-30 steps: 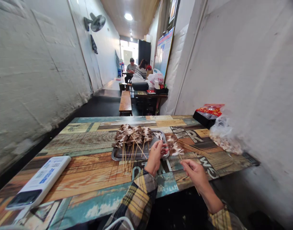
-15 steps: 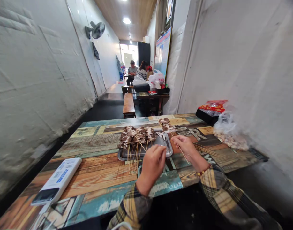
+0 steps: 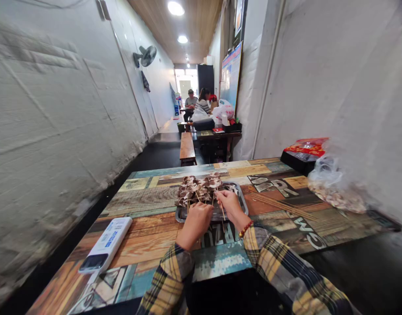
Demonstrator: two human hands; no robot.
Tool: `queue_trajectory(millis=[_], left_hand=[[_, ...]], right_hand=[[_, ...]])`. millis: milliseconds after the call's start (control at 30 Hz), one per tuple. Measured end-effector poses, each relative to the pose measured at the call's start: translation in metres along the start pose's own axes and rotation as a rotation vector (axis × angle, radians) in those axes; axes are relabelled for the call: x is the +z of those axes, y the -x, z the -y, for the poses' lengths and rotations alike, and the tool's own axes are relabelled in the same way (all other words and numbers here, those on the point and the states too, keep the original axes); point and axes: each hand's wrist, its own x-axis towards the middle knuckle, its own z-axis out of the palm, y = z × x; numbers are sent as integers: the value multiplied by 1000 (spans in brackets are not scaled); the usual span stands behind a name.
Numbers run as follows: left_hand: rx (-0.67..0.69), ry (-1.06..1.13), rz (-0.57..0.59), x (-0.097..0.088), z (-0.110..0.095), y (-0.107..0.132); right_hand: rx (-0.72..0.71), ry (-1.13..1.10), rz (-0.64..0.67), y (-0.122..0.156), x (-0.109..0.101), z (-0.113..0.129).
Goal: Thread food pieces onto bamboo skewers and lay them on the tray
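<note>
Right grip point(image 3: 230, 204) pinches one mushroom skewer point(image 3: 215, 180) over the tray point(image 3: 245, 202); left grip point(image 3: 197, 218) curls beside it, hold unclear. Done, seemingly: the heaped skewers point(image 3: 192, 189) beyond left grip. Remaining, seemingly: bare sticks point(image 3: 280, 204) right of right grip, pale pieces point(image 3: 345, 199) bagged farther right. Count: one tray, one bag point(image 3: 326, 174); heaped skewers, sticks overlap, uncountable.

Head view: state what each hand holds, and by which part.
The right hand holds a skewer by its bare stick, below the mushrooms. The left hand is at the tray's near edge; whether it grips anything cannot be told.
</note>
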Motion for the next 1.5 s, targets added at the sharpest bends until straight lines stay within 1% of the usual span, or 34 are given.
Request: queue_trajectory(millis=[100, 233, 367, 467, 533, 633, 700, 800, 867, 900, 967, 1000, 1033, 1100, 1133, 1167, 1200, 1267, 1333, 1400, 1500], left_hand=[[22, 81, 29, 3, 0, -1], [51, 184, 30, 7, -1, -1], [61, 323, -15, 14, 1, -2], [35, 396, -71, 17, 5, -1], [2, 368, -127, 15, 8, -1], [-21, 241, -221, 6, 10, -1], [17, 185, -266, 0, 7, -3], [145, 202, -265, -2, 1, -8], [187, 237, -262, 2, 1, -10], [181, 252, -271, 4, 2, -11], [131, 274, -317, 6, 8, -10], [99, 282, -341, 6, 10, -9], [66, 286, -360, 4, 12, -7], [10, 287, -388, -1, 11, -5], [-3, 285, -396, -4, 8, -4], [-3, 281, -397, -7, 2, -5], [12, 273, -392, -9, -6, -7], [79, 241, -327, -10, -24, -13], [171, 171, -192, -6, -42, -22], [246, 59, -55, 0, -54, -30], [256, -82, 84, 12, -59, -37]], right_hand=[[-54, 102, -32, -1, 5, -9], [-111, 246, -63, -2, 5, -14], [-119, 373, -54, -3, 5, -12], [-119, 460, -20, 1, 8, -6], [-137, 516, 15, 6, 9, -2], [-156, 577, 63, 15, 7, 5], [-165, 639, 93, 22, 4, 10], [-215, 771, 147, 33, -3, 18], [-294, 824, 185, 42, -12, 21], [-347, 833, 206, 45, -19, 23], [-449, 822, 242, 46, -40, 25], [-482, 808, 239, 44, -53, 25], [-493, 796, 216, 40, -68, 25], [-472, 787, 94, 27, -99, 25], [-454, 804, 42, 20, -112, 24], [-450, 833, 39, 13, -122, 23], [-457, 868, 76, 8, -129, 22], [-494, 945, 200, 2, -132, 19], [-534, 1016, 327, 1, -123, 16], [-552, 1071, 409, 1, -108, 13], [-554, 1095, 502, -1, -89, 9]])
